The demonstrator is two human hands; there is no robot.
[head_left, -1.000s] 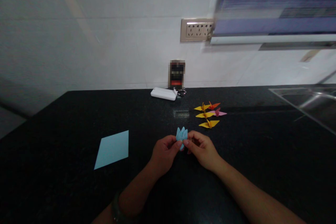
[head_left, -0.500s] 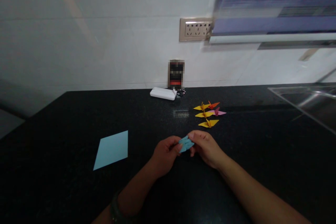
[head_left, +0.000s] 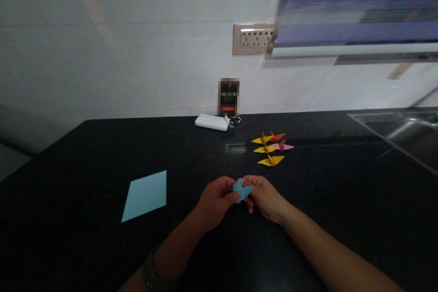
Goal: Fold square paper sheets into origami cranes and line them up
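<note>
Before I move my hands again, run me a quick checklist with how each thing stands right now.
1. Left hand holding the folded blue paper: ok, thumb on it.
2. Right hand gripping the same paper: cannot tell, fingers partly hidden.
3. Creases sharp: cannot tell, too small.
4. Loose blue sheet apart from both hands: ok, lying on the counter to the left.
5. Five paper cranes untouched by the hands: ok, grouped beyond the right hand.

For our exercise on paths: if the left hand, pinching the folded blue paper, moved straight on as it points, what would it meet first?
Probably the right hand, just past the folded blue paper in the left hand, though one view leaves depth unclear.
</note>
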